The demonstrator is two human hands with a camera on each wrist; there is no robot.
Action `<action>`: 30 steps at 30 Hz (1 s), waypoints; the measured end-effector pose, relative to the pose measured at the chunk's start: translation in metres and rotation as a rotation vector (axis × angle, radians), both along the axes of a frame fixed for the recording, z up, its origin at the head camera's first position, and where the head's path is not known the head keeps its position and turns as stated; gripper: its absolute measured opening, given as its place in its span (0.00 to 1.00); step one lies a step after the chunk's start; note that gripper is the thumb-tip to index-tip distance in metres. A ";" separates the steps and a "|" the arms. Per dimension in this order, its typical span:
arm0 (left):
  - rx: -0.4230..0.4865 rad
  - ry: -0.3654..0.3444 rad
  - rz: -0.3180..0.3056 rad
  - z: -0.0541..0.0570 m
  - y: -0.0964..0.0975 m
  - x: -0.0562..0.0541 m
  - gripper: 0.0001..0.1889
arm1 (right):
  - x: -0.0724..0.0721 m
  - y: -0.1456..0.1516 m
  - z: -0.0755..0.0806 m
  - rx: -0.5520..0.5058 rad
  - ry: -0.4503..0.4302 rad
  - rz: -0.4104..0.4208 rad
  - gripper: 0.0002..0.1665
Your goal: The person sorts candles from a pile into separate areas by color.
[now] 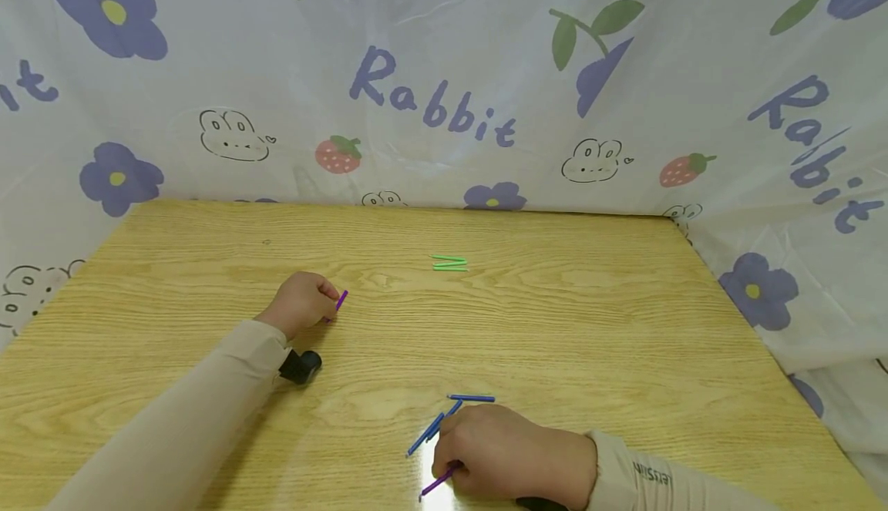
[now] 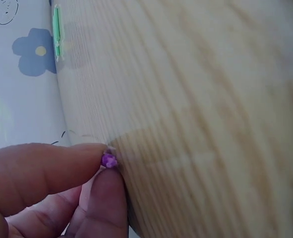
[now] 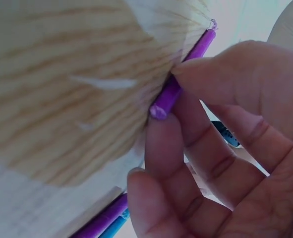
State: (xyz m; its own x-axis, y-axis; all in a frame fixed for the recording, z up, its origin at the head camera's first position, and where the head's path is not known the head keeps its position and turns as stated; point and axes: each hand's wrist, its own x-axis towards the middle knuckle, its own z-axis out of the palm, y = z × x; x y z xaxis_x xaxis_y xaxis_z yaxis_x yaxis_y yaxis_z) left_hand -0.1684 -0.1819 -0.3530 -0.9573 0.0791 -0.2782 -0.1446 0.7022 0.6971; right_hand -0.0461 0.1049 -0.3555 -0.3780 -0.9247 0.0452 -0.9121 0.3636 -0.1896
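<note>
The left hand (image 1: pixel 300 304), left of centre in the head view, has its grip narrowed on a purple stick (image 1: pixel 343 298), pinched between thumb and finger; the stick's free end points up and right, towards a broad stretch of wood grain in the middle of the tabletop (image 1: pixel 590 318). The right hand (image 1: pixel 496 449), at bottom centre, also has its grip narrowed on a second purple stick (image 1: pixel 435 484), which slants down and left near the frame's lower edge. Just beyond that hand lie blue sticks (image 1: pixel 472 398), one nearly level and the others slanting and close together, partly hidden by the knuckles, so room on the hand's upper-left side is tight. Green sticks (image 1: pixel 451 268) form a zigzag at upper centre, near the tabletop's far edge but short of it, well apart from both hands. The printed cloth (image 1: pixel 444 33) rises along that far edge and hangs beyond the slanting side edges. A wide span of wood separates the right hand from the tabletop's right edge.
</note>
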 end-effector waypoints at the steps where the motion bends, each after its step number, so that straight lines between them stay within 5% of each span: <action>1: 0.001 0.002 -0.006 0.000 0.000 0.000 0.14 | 0.000 0.000 0.000 0.006 0.001 0.001 0.14; 30: 0.039 0.007 -0.021 -0.002 -0.003 0.001 0.13 | -0.001 -0.002 0.003 0.052 0.022 0.032 0.12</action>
